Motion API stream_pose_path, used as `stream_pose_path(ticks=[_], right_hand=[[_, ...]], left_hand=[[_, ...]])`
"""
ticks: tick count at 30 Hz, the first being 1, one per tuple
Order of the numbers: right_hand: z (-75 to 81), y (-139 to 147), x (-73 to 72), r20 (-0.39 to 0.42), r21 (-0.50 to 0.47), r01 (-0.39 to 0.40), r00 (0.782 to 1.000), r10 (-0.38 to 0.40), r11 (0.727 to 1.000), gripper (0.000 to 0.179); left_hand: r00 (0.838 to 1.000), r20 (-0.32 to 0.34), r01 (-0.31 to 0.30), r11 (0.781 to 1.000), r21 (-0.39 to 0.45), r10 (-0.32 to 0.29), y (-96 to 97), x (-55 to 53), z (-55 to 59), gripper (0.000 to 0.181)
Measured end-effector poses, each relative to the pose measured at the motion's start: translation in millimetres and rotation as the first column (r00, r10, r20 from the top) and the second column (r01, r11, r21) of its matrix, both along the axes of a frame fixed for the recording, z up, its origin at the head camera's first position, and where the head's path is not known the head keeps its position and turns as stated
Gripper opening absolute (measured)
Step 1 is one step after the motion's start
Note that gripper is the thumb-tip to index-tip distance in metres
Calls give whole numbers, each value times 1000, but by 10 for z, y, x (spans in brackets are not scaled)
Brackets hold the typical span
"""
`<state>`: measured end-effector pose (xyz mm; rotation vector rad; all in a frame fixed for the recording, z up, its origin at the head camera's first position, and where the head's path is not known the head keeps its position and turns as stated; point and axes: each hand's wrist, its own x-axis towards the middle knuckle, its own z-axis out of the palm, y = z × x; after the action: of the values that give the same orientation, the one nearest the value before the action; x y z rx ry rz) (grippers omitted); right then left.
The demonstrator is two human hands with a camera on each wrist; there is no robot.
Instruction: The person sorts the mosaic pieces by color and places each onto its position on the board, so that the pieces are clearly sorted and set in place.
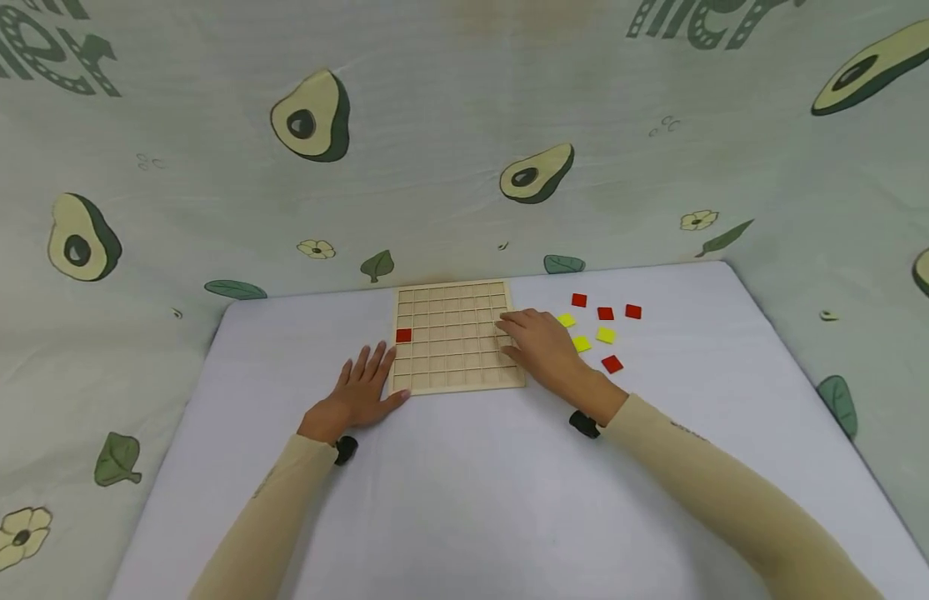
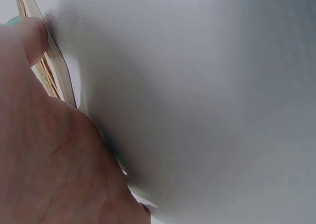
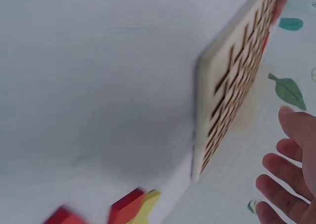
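Observation:
A pale wooden grid board (image 1: 458,388) lies on the white table, with one red square tile (image 1: 403,335) in a cell of its left column. My left hand (image 1: 362,392) rests beside the board's left edge, fingers spread and thumb at its near left corner. In the left wrist view the thumb (image 2: 33,38) overlaps the board's side (image 2: 59,70). Over the board's right edge is my right hand (image 1: 542,348), its fingers loosely bent. The right wrist view shows those fingers (image 3: 284,172) apart with nothing between them, raised above the board (image 3: 232,70).
Right of the board lie several loose red tiles (image 1: 606,313) and a few yellow tiles (image 1: 606,335), some close to the right hand. A hanging cloth (image 1: 434,150) with avocado prints stands behind the table (image 1: 464,500) and at its sides.

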<state>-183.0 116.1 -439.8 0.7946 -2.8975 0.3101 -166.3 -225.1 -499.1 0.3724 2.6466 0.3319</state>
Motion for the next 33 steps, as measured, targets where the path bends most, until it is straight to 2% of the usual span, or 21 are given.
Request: stream_pose_path(ticks=[5, 13, 26, 33], right_hand=[[-61, 280, 161, -20, -6, -6, 1000, 6, 1000, 52], [-30, 679, 356, -12, -41, -1, 1000, 1, 999, 54], [-105, 1252, 510, 32, -40, 73, 997, -72, 997, 60], [-146, 1454, 545, 51, -20, 83, 995, -81, 996, 59]], left_hand=[[1000, -2, -1, 1000, 19, 1, -18, 8, 9, 94], [1000, 1, 0, 1000, 27, 0, -4, 30, 53, 92], [1000, -11, 10, 1000, 20, -10, -9, 31, 47, 93], [1000, -10, 13, 1000, 23, -13, -5, 27, 40, 93]])
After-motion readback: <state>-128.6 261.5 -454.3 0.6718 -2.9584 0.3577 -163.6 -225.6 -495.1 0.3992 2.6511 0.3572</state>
